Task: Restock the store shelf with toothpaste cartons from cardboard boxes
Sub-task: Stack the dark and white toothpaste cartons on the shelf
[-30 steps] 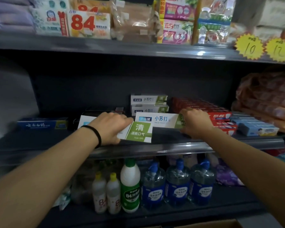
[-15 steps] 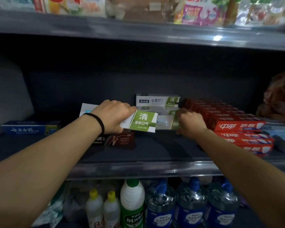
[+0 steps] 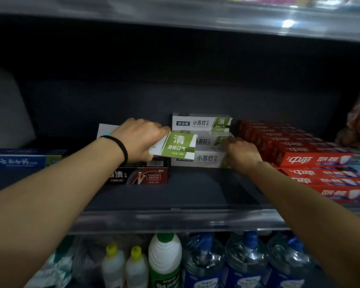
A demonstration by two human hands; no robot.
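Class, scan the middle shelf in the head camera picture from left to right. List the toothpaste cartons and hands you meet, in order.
blue carton → dark carton marked TOOTH PASTE → left hand gripping a green-and-white carton → stack of green-and-white cartons → right hand touching that stack → red cartons.

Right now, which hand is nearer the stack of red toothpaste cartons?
Right. The right hand rests on the white-and-green stack just beside the red toothpaste cartons; the left hand holds a green carton further left.
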